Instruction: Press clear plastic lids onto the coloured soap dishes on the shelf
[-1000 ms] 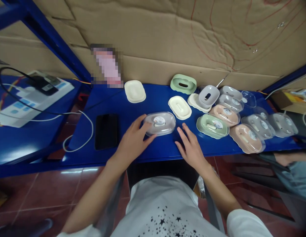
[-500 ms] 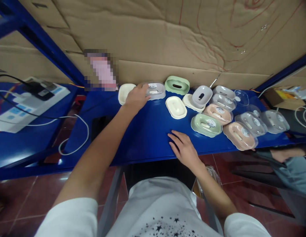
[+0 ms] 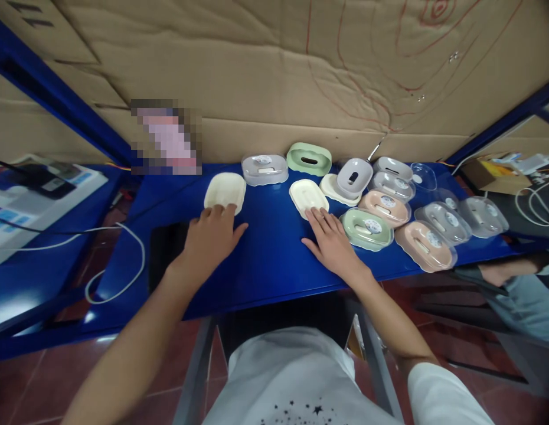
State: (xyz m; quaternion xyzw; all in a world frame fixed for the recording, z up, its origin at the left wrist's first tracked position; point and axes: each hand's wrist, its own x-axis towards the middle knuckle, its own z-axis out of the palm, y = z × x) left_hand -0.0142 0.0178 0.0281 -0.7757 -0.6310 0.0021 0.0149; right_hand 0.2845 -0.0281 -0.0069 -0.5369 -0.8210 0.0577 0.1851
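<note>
A cream oval dish, probably a soap dish tray [image 3: 225,188], lies at the table's left, and the fingertips of my left hand [image 3: 212,233] rest over its near edge. My left thumb sticks out to the right, apart from it. Further right is another cream tray [image 3: 307,198]. My right hand [image 3: 331,239] has its fingers stretched out, their tips at that tray's near edge. Behind, between the trays, stands a grey soap box with a clear lid [image 3: 264,171]. Next to it a green slotted piece [image 3: 309,159] leans, tipped towards me.
A grey slotted piece [image 3: 354,176] sits on another cream tray [image 3: 334,188]. To the right are several lidded boxes, including a green one [image 3: 367,227] and a pink one [image 3: 427,245]. A dark flat object [image 3: 162,254] and white cable [image 3: 139,236] lie left. Someone's foot [image 3: 496,274] shows at right.
My left hand has come back from beside the grey box, and the left cream tray has shifted nearer to me. My right hand has moved forward to the other tray. The view has shifted slightly.
</note>
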